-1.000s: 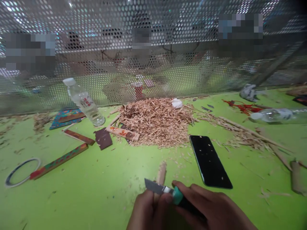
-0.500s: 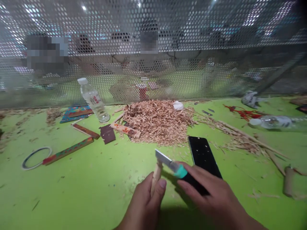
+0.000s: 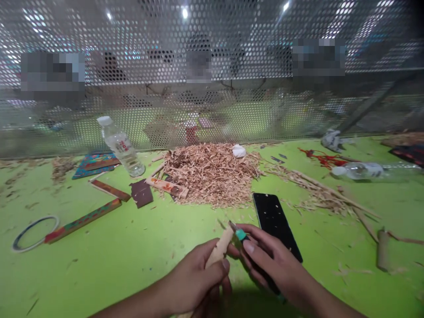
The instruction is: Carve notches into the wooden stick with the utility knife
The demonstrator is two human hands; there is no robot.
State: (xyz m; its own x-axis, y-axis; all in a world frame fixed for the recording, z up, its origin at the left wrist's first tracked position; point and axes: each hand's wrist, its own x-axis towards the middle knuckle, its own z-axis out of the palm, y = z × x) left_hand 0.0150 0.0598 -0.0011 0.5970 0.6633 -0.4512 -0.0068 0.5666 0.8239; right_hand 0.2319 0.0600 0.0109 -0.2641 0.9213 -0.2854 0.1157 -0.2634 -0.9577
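My left hand (image 3: 202, 274) is closed around a pale piece of wood (image 3: 221, 246), its upper end sticking out past the fingers. In my right hand (image 3: 271, 256) is a utility knife (image 3: 241, 234) with a black and teal handle. The short visible part of its blade lies close beside the wood's upper end; whether it touches I cannot tell. A small sliver hangs near that end. Just beyond the right hand lies a black phone (image 3: 276, 221) with wood flecks on its screen.
A heap of wood shavings (image 3: 212, 174) lies ahead, before a perforated metal screen (image 3: 139, 106). At left are a tilted water bottle (image 3: 122, 145), sandpaper (image 3: 141, 193), painted wood strips (image 3: 84, 220) and a tape ring (image 3: 35, 234). Sticks (image 3: 338, 194) and another bottle (image 3: 364, 170) lie right.
The left hand has turned, showing the wood's broad face. The right hand has rolled over and drawn the knife nearer the wood, its blade now less visible. The view has shifted slightly right.
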